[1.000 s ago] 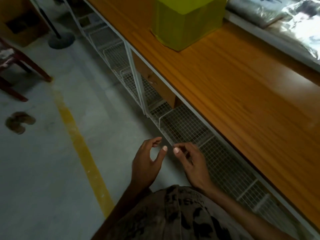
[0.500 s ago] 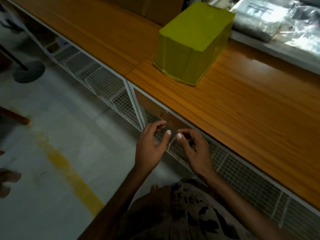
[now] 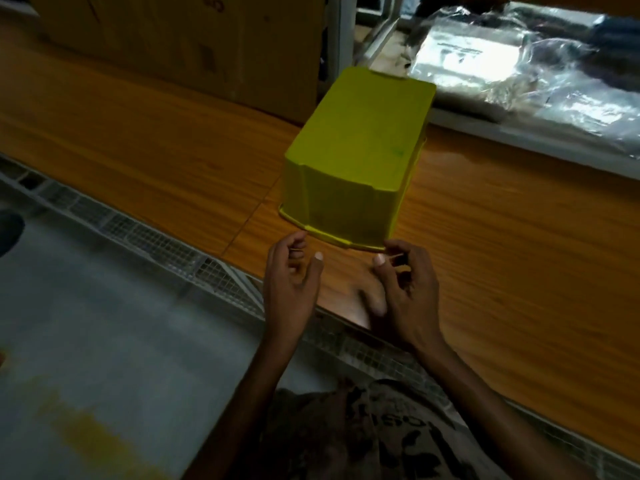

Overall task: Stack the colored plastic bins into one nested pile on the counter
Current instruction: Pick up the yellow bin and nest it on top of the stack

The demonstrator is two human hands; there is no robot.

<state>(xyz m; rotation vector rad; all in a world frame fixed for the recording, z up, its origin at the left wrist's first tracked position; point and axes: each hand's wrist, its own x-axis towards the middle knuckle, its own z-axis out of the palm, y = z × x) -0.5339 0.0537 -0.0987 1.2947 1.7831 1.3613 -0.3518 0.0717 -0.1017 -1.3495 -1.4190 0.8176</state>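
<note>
A yellow-green bin point(image 3: 360, 157) sits upside down on the wooden tabletop point(image 3: 156, 150). Its open side faces down and its flat bottom faces up. It is the only bin in view, so the pile has not grown yet, I think.

What could go wrong? The bin looks smooth and its walls lean in toward the top. If the hands squeeze only the walls, it could slip out. The near edge of the tabletop is close too, so a hard pull could drag the bin off and onto the floor point(image 3: 86, 323). And the bin may need to be turned over to nest with others. If it is flipped too fast, it could bump the shiny plastic bags point(image 3: 519, 71) behind it.

The left hand point(image 3: 292, 282) is just in front of the bin's near left corner. Its fingers are curled and a little apart, and it holds nothing. The right hand point(image 3: 408, 289) is near the other corner, shaped the same way and empty too. Both thumbs point toward each other. The fingertips are very near the bin's bottom rim, but I cannot tell if they touch it.
</note>
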